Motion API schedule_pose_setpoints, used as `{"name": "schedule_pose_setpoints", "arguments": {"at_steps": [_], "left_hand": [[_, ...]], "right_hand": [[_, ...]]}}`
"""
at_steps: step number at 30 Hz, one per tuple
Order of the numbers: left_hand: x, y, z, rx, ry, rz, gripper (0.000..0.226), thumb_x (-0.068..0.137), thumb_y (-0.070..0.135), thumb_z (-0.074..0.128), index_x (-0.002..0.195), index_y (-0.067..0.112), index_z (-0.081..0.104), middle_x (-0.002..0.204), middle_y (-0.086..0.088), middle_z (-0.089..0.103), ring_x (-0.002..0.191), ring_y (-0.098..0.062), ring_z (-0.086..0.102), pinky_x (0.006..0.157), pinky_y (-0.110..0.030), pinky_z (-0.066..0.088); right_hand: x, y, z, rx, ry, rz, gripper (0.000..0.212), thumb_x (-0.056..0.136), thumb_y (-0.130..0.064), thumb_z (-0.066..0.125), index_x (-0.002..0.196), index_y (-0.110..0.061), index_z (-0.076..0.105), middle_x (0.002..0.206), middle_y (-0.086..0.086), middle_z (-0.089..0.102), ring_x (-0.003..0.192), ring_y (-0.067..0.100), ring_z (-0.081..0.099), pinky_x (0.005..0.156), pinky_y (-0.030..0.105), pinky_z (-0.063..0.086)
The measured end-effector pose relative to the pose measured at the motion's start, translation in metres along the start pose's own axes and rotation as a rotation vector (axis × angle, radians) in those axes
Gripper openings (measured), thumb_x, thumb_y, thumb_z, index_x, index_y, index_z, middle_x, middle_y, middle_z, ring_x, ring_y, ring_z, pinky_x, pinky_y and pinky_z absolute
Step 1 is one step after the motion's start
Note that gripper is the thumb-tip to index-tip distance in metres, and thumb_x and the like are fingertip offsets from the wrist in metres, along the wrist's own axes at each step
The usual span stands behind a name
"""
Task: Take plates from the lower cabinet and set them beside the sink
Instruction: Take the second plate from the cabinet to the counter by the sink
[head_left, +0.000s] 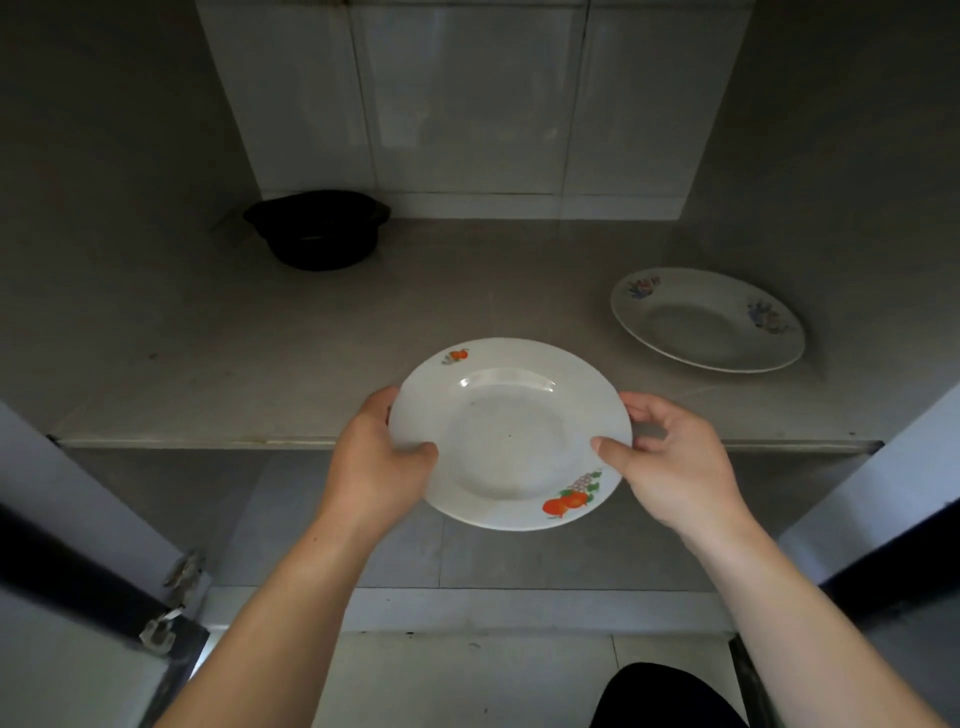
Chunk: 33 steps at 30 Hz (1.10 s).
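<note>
I am looking into an open lower cabinet. A white plate with orange fruit prints (506, 434) hangs level over the front edge of the cabinet shelf (208, 395). My left hand (382, 460) grips its left rim and my right hand (670, 462) grips its right rim, thumbs on top. A second white plate with blue flower prints (706, 319) lies flat on the shelf at the back right, apart from both hands.
A black pot (317, 228) stands at the shelf's back left, against the tiled back wall. Open cabinet doors flank the opening, the left door (78, 545) with metal hinges and the right door (893, 514). Below the shelf lies a tiled floor (467, 675).
</note>
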<state>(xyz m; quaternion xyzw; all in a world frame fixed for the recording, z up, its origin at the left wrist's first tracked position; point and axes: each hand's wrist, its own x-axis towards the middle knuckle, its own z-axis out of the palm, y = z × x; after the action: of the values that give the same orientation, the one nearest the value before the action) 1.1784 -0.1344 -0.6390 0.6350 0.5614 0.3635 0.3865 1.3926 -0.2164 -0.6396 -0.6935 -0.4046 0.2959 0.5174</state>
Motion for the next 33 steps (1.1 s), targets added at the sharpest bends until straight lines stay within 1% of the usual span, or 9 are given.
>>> {"name": "schedule_pose_setpoints", "arguments": {"at_steps": [5, 7, 10, 15, 20, 23, 25, 30, 33], "left_hand": [[-0.011, 0.001, -0.020, 0.047, 0.021, -0.034, 0.047, 0.074, 0.000, 0.065, 0.116, 0.019, 0.055, 0.090, 0.007, 0.060, 0.087, -0.022, 0.060, 0.068, -0.025, 0.044], [-0.015, -0.001, -0.030, 0.055, 0.043, -0.052, 0.052, 0.073, 0.003, 0.067, 0.121, 0.016, 0.054, 0.100, 0.000, 0.063, 0.092, -0.024, 0.062, 0.074, -0.029, 0.048], [-0.023, -0.002, -0.043, 0.081, 0.083, -0.081, 0.056, 0.072, 0.005, 0.069, 0.124, 0.017, 0.052, 0.103, -0.001, 0.062, 0.096, -0.025, 0.061, 0.079, -0.032, 0.048], [-0.041, -0.001, -0.066, 0.117, 0.149, -0.117, 0.057, 0.074, 0.007, 0.070, 0.127, 0.016, 0.050, 0.099, 0.003, 0.057, 0.092, -0.020, 0.058, 0.076, -0.026, 0.041], [-0.065, -0.004, -0.089, 0.134, 0.205, -0.166, 0.065, 0.074, 0.013, 0.072, 0.133, 0.015, 0.046, 0.120, -0.003, 0.060, 0.104, -0.023, 0.060, 0.092, -0.035, 0.048], [-0.081, -0.004, -0.105, 0.145, 0.253, -0.198, 0.060, 0.074, 0.013, 0.072, 0.130, 0.017, 0.048, 0.110, 0.005, 0.058, 0.091, -0.016, 0.060, 0.078, -0.024, 0.044], [-0.091, -0.003, -0.116, 0.142, 0.284, -0.211, 0.059, 0.074, 0.012, 0.072, 0.128, 0.019, 0.049, 0.105, 0.007, 0.056, 0.086, -0.015, 0.059, 0.078, -0.025, 0.045], [-0.106, -0.007, -0.142, 0.158, 0.340, -0.259, 0.053, 0.071, 0.010, 0.071, 0.120, 0.023, 0.054, 0.105, 0.005, 0.061, 0.089, -0.015, 0.060, 0.082, -0.029, 0.049], [-0.114, -0.010, -0.160, 0.135, 0.336, -0.298, 0.054, 0.070, 0.007, 0.070, 0.119, 0.021, 0.053, 0.107, 0.004, 0.062, 0.091, -0.018, 0.062, 0.073, -0.027, 0.050]], "right_hand": [[-0.004, -0.008, 0.011, 0.037, -0.037, 0.008, 0.040, 0.078, 0.001, 0.068, 0.094, -0.034, 0.056, 0.094, -0.016, 0.065, 0.074, 0.002, 0.066, 0.064, 0.017, 0.048], [-0.006, -0.013, 0.017, 0.042, -0.062, 0.004, 0.041, 0.078, 0.000, 0.069, 0.089, -0.036, 0.055, 0.091, -0.020, 0.063, 0.073, 0.001, 0.065, 0.065, 0.019, 0.049], [-0.010, -0.020, 0.026, 0.041, -0.097, -0.004, 0.041, 0.077, -0.001, 0.070, 0.097, -0.034, 0.055, 0.092, -0.022, 0.061, 0.073, 0.003, 0.065, 0.063, 0.018, 0.049], [-0.018, -0.033, 0.043, 0.050, -0.154, -0.005, 0.040, 0.077, -0.002, 0.070, 0.102, -0.030, 0.055, 0.094, -0.017, 0.062, 0.073, 0.006, 0.065, 0.064, 0.019, 0.049], [-0.030, -0.043, 0.058, 0.050, -0.230, -0.014, 0.041, 0.077, -0.003, 0.071, 0.103, -0.031, 0.056, 0.095, -0.018, 0.062, 0.074, 0.005, 0.066, 0.069, 0.023, 0.051], [-0.038, -0.048, 0.070, 0.054, -0.272, -0.022, 0.041, 0.076, -0.003, 0.071, 0.103, -0.030, 0.056, 0.092, -0.021, 0.061, 0.070, -0.003, 0.065, 0.070, 0.021, 0.051], [-0.045, -0.053, 0.078, 0.050, -0.304, -0.025, 0.042, 0.076, -0.004, 0.072, 0.104, -0.031, 0.057, 0.091, -0.023, 0.061, 0.070, -0.006, 0.063, 0.067, 0.018, 0.049], [-0.060, -0.063, 0.094, 0.068, -0.356, -0.027, 0.045, 0.075, -0.002, 0.072, 0.110, -0.027, 0.059, 0.095, -0.019, 0.064, 0.075, -0.003, 0.067, 0.065, 0.013, 0.051], [-0.068, -0.068, 0.104, 0.063, -0.394, -0.022, 0.043, 0.075, -0.002, 0.071, 0.108, -0.029, 0.060, 0.097, -0.019, 0.065, 0.076, -0.001, 0.068, 0.067, 0.015, 0.051]]}}
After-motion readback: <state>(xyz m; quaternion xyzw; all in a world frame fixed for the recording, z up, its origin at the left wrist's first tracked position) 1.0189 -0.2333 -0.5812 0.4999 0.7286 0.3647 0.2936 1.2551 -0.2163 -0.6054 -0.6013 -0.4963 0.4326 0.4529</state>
